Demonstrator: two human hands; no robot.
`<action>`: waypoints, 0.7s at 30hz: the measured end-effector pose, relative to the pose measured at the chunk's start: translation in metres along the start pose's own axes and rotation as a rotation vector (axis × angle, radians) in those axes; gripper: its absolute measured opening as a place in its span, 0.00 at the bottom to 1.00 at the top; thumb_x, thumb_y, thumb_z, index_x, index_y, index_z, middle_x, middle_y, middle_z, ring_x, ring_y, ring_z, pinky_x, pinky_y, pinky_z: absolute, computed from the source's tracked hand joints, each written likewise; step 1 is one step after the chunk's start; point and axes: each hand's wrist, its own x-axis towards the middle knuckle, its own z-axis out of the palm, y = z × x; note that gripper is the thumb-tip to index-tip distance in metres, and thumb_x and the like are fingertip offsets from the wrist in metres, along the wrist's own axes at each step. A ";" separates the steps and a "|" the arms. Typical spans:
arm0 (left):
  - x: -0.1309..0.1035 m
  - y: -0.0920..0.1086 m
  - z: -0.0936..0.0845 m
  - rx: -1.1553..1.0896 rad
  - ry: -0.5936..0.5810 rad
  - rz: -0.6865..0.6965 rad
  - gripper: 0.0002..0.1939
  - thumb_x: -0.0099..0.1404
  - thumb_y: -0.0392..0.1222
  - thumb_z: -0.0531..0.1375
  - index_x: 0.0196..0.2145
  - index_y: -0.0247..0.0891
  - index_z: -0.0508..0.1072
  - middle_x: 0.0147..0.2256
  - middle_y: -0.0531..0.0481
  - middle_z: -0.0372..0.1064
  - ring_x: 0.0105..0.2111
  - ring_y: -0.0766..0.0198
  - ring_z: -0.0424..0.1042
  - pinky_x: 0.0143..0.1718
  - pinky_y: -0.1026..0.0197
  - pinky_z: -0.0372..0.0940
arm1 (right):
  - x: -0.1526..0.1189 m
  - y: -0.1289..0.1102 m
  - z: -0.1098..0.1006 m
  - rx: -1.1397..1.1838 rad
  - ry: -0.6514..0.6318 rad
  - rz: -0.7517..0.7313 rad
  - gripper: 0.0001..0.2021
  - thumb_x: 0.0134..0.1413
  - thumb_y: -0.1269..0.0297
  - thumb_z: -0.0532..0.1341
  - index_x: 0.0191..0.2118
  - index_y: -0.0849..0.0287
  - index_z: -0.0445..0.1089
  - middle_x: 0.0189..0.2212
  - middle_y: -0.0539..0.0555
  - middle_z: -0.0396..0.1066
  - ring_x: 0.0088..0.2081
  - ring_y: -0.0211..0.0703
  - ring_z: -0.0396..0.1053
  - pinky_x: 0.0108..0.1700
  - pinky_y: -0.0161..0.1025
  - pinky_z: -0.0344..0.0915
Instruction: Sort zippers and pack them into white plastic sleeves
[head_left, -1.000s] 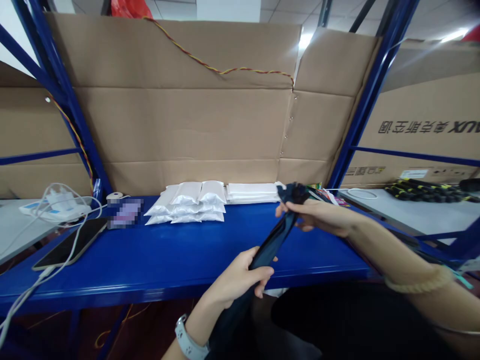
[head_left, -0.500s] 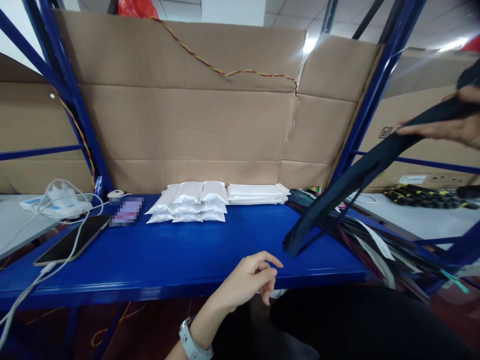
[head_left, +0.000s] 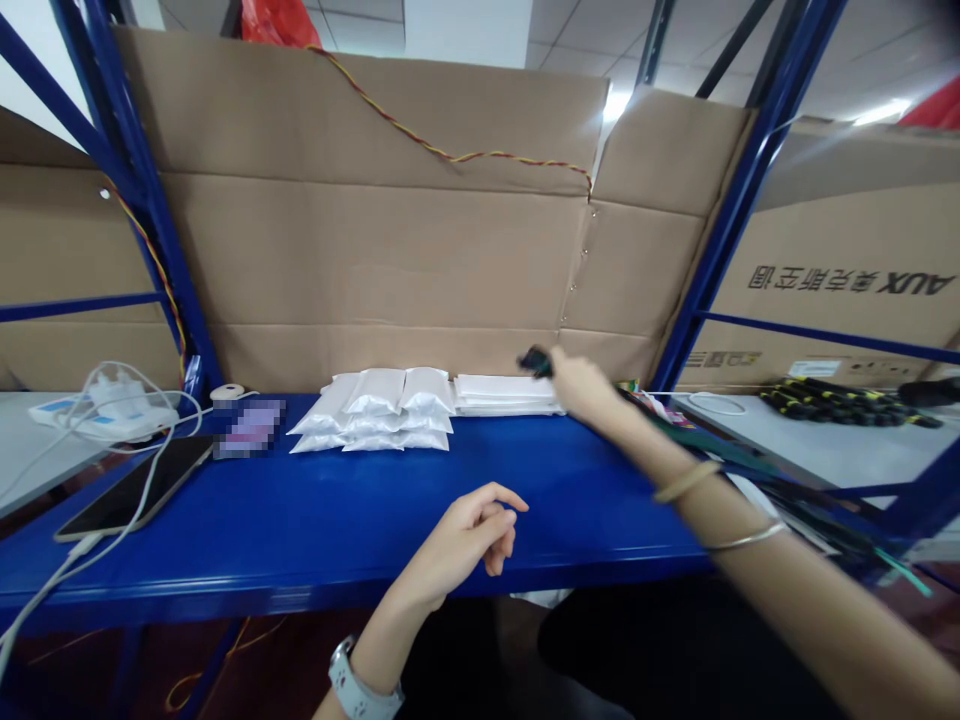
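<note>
My left hand (head_left: 476, 535) hovers over the front edge of the blue table, fingers loosely curled and apart, holding nothing. My right hand (head_left: 585, 385) reaches to the back of the table, closed round the end of a dark strip (head_left: 535, 362). It is just in front of the cardboard and beside a stack of flat white packets (head_left: 506, 393). Further left, puffy white packets (head_left: 397, 410) lie in a stacked pile. Under and beside my right forearm, a bundle of dark and light strips (head_left: 780, 500) lies along the table's right side.
A phone (head_left: 139, 485) with a white cable lies at the left, near a power strip (head_left: 112, 405) and a white roll (head_left: 226, 392). Blue frame posts (head_left: 739, 200) and a cardboard wall (head_left: 390, 250) bound the table (head_left: 315, 520). Black-and-yellow coils (head_left: 844, 402) rest at the right.
My right hand has moved from the upper right to the back of the table. The long dark strip no longer hangs across the right side. My left hand has shifted slightly left.
</note>
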 end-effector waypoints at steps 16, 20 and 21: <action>-0.008 0.014 -0.040 0.083 0.206 -0.012 0.12 0.64 0.46 0.52 0.41 0.36 0.66 0.23 0.57 0.60 0.20 0.71 0.60 0.25 0.65 0.56 | 0.001 -0.042 0.110 0.369 -0.002 -0.482 0.22 0.50 0.72 0.58 0.53 0.56 0.59 0.49 0.57 0.58 0.42 0.42 0.66 0.42 0.37 0.61; -0.007 0.012 -0.047 0.082 0.259 -0.002 0.12 0.64 0.46 0.52 0.41 0.37 0.66 0.23 0.57 0.59 0.20 0.71 0.59 0.24 0.65 0.55 | -0.003 -0.044 0.112 0.328 0.032 -0.532 0.15 0.54 0.68 0.59 0.49 0.55 0.63 0.47 0.55 0.60 0.44 0.43 0.66 0.42 0.36 0.61; -0.007 0.011 -0.048 0.083 0.264 -0.005 0.13 0.64 0.47 0.52 0.41 0.37 0.66 0.23 0.57 0.59 0.20 0.71 0.59 0.24 0.65 0.55 | -0.002 -0.046 0.112 0.316 0.029 -0.529 0.15 0.55 0.67 0.58 0.50 0.54 0.64 0.47 0.55 0.60 0.45 0.43 0.65 0.43 0.36 0.60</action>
